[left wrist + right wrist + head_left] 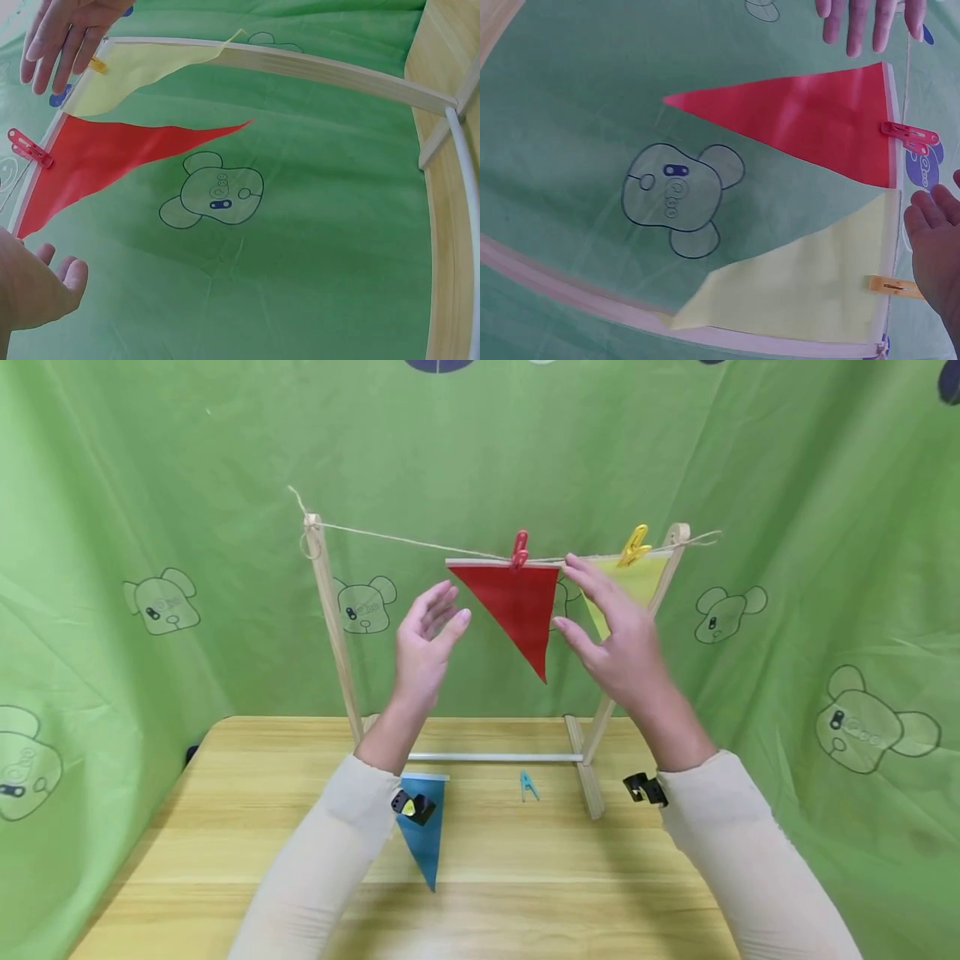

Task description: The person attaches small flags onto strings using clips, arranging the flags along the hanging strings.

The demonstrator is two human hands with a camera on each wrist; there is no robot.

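Observation:
A red pennant (517, 610) hangs from a twine line (405, 538), clipped by a red clothespin (520, 552). To its right a yellow pennant (643, 578) hangs under a yellow clothespin (634, 547). My left hand (426, 647) is raised left of the red pennant, fingers loosely bent, holding nothing. On the other side my right hand (628, 643) has its fingertips close to the red pennant's upper right corner and partly hides the yellow one. In the right wrist view the right hand (939, 251) is beside the line, apart from both pennants.
Two wooden posts (336, 635) carry the line, joined low down by a white rod (495, 757). A blue pennant (429, 847) and a blue clothespin (528, 786) lie on the wooden table (525, 910). Green printed curtain (487, 460) surrounds it.

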